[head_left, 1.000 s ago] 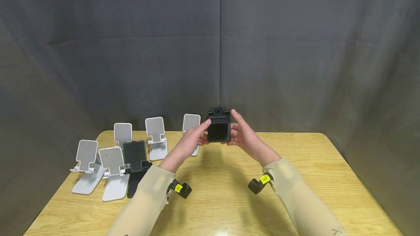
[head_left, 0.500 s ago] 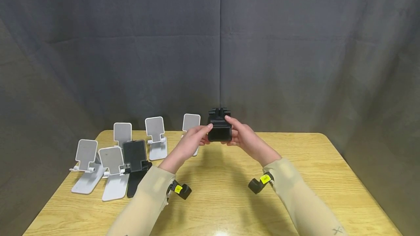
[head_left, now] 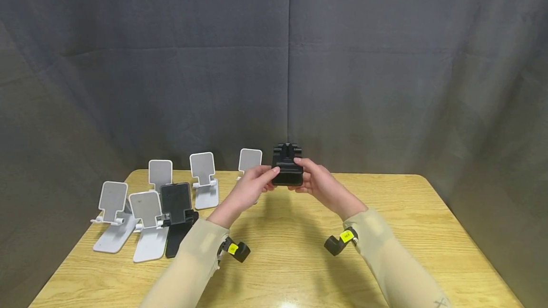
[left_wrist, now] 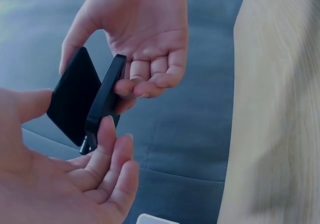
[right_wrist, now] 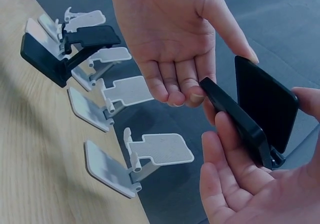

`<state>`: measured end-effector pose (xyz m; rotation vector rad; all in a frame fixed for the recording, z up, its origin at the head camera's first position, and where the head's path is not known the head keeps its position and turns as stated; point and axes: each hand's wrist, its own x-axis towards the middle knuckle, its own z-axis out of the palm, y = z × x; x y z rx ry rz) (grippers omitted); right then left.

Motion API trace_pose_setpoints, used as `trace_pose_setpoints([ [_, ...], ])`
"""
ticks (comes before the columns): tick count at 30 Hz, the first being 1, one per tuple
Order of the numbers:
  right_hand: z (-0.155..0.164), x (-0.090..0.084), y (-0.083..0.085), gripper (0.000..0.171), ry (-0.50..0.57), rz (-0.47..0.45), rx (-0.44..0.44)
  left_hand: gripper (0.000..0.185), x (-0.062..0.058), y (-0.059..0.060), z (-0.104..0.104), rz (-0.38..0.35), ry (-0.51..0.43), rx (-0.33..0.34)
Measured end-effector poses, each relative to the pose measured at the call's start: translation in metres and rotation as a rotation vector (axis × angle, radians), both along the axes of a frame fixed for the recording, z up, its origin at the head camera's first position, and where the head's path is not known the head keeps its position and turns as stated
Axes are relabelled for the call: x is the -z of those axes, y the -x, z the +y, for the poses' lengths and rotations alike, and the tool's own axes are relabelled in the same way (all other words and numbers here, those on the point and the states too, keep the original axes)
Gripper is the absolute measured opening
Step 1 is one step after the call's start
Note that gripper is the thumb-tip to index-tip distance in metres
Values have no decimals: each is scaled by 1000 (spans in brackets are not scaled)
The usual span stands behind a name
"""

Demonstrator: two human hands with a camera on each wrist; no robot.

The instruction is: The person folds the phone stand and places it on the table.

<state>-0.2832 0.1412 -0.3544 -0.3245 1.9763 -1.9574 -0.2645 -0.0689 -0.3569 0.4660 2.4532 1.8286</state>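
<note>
Above table's (head_left: 385, 232) far middle: black phone stand (head_left: 287, 170) held in air between both hands, two plates part-folded, narrow gap left. Left hand (head_left: 252, 185) fingertips pinch near edge; right hand (head_left: 318, 182) fingers curled on other side. Six stands opened at left: five white stands (head_left: 147, 225), one black (head_left: 176, 213). Held one not yet set down.

The black stand (head_left: 287, 170) has its lower part hidden behind the fingers of both hands in the head view. The white stand (head_left: 249, 159) behind the left hand (head_left: 252, 187) shows only its plate. A white piece (left_wrist: 157, 219) is cut off at the left wrist view's bottom edge.
</note>
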Motion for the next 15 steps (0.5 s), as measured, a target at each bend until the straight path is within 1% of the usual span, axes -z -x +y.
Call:
trace_pose_setpoints([
  [5,0,3,0,58,-5,14,-5,43,4,-1,2,-16,-16,-17],
  [10,0,7,0,54,2,16,5,44,8,-1,4,-14,-32,-32],
  [15,1,12,2,52,-6,25,10,46,9,-2,3,-3,19,-55],
])
